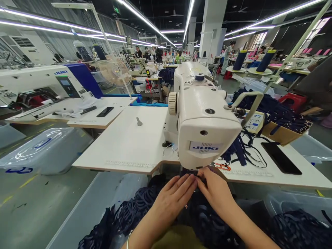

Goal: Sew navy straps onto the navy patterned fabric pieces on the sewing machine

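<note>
A white sewing machine [204, 128] stands before me, its head overhanging the table's front edge. Below that head, my left hand [176, 193] lies with fingers stretched out and close together over dark fabric. My right hand [214, 185] is closed at the same spot, thumb and fingers pinched on what looks like a dark navy strap. The machine's head and my fingers hide the needle area. Dark navy straps [207, 214] hang in a bunch below my hands. Orange-handled snips [221, 166] lie on the table just beyond my right hand.
A phone [281, 157] and loose navy straps [237, 150] lie at right, near a cardboard box [285, 131] heaped with navy pieces. At left, a small grey metal piece [139, 121] rests on the white table [124, 138]. Plastic bins [85, 204] stand below.
</note>
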`<act>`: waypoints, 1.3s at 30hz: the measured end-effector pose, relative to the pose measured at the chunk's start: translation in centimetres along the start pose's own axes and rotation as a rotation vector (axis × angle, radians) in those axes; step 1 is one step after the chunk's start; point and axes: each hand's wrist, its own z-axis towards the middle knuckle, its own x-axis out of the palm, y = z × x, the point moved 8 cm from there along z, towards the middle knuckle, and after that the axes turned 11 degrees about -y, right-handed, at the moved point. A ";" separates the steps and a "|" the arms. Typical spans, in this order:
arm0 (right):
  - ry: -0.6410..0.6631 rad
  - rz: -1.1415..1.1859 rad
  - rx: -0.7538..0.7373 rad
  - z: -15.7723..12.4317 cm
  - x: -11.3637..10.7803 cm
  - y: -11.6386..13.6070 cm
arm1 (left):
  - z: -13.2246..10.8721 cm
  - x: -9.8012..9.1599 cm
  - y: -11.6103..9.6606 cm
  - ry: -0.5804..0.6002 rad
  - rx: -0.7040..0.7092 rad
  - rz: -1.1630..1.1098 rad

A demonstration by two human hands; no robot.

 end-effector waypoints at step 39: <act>-0.189 -0.025 0.310 3.3 -4.9 -11.9 | -0.7 0.6 2.1 -0.134 -0.293 -0.128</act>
